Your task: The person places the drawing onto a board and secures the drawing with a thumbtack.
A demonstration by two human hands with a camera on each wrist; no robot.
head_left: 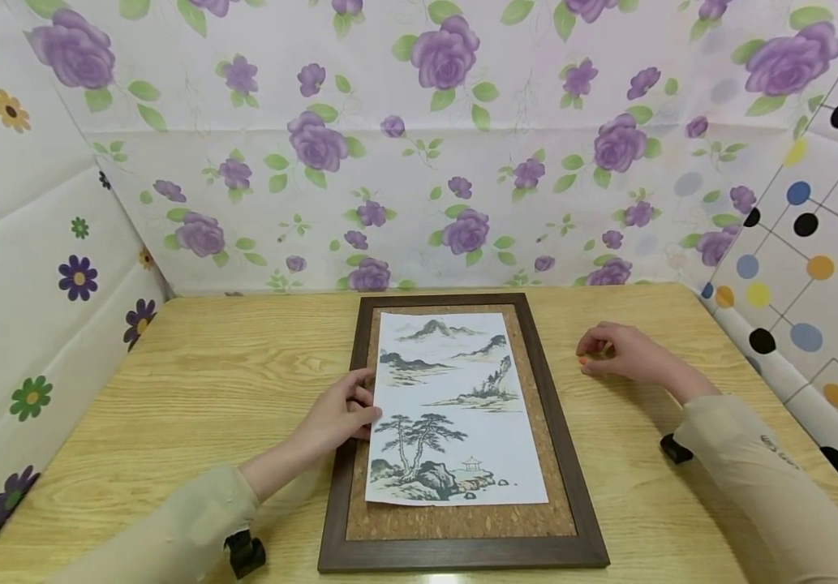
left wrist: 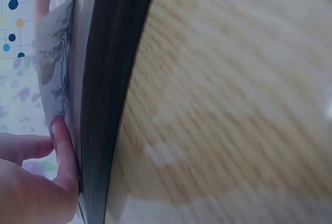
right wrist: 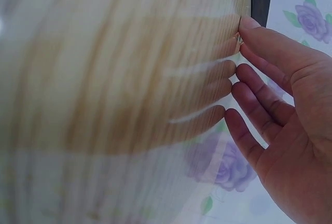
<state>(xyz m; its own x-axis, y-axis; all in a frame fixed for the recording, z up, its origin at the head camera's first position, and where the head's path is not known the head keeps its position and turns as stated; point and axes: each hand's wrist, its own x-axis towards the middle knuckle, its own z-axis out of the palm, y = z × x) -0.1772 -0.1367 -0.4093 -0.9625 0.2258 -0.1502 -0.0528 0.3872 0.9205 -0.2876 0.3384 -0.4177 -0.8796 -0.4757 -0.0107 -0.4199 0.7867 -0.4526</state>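
A white sheet of paper with an ink landscape print [head_left: 455, 365] lies on a cork board [head_left: 462, 523] with a dark brown frame [head_left: 570, 438]. My left hand [head_left: 338, 418] is at the sheet's left edge, pinching it between thumb and finger. In the left wrist view, the sheet [left wrist: 53, 58] bows up a little from the board beside the left hand [left wrist: 39, 182]. To the right of the board, my right hand [head_left: 625, 353] pinches a small orange push pin [head_left: 583, 359] low over the table. In the right wrist view, the right hand's fingertips [right wrist: 239, 71] meet the tabletop, the pin mostly hidden.
The board stands on a light wood-grain table [head_left: 243, 365], reaching its back edge. A purple-flowered cloth [head_left: 389, 203] hangs behind, with patterned cloths on the left [head_left: 39, 324] and right [head_left: 776, 341].
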